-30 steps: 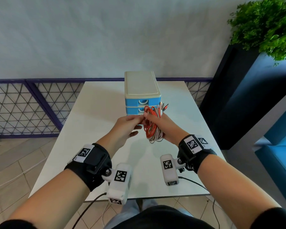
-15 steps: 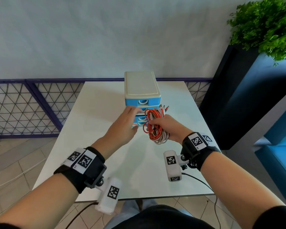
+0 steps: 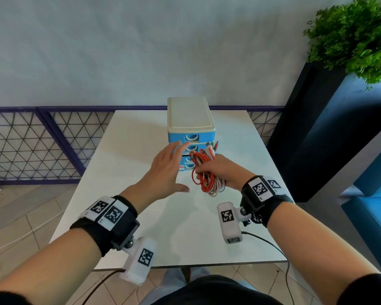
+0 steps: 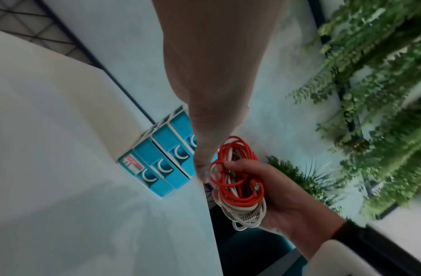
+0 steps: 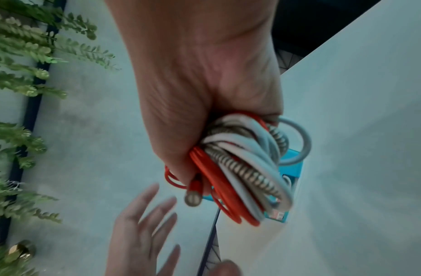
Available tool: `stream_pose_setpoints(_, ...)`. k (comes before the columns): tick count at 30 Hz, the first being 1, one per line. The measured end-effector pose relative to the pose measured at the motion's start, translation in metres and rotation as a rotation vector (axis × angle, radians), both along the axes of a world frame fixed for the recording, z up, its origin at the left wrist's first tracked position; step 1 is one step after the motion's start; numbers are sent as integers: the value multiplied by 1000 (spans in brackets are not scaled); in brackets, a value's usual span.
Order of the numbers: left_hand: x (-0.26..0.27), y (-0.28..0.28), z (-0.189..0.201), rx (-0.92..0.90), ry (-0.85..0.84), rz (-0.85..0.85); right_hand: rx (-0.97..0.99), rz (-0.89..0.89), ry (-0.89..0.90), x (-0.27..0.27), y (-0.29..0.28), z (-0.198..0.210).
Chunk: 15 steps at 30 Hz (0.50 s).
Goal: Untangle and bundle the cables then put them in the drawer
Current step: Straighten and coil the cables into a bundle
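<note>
A small drawer unit (image 3: 190,126) with a cream top and blue drawers (image 4: 157,168) stands on the white table (image 3: 141,133), all drawers pushed in. My right hand (image 3: 220,172) grips a coiled bundle of red, white and braided cables (image 3: 204,172) (image 4: 240,186) (image 5: 242,177) just in front of the unit's right side, above the table. My left hand (image 3: 167,164) is spread with straight fingers, its fingertips (image 3: 180,146) at the front of the upper drawers; whether they touch is unclear. It holds nothing.
A dark planter column (image 3: 317,128) with green foliage (image 3: 356,36) stands right of the table. A purple lattice railing (image 3: 31,146) runs behind it. A blue seat (image 3: 374,205) sits at the far right.
My left hand let go of the cable bundle and reached forward to the drawer fronts with fingers spread. My right hand kept the bundle and shifted slightly right and nearer.
</note>
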<state>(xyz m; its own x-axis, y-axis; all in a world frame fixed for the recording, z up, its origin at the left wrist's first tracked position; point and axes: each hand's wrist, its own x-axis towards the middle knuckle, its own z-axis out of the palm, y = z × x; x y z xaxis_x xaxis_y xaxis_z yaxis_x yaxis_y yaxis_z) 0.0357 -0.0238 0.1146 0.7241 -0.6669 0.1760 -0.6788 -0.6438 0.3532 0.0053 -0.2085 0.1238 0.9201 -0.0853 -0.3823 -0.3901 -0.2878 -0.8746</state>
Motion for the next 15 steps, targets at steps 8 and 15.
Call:
stream_pose_setpoints(8, -2, -12, -5, -288, 207, 122, 55, -23, -68, 0, 1, 3)
stream_pose_setpoints(15, 3, -18, -2, -578, 663, 326, 204, -94, -197, -4, 2, 6)
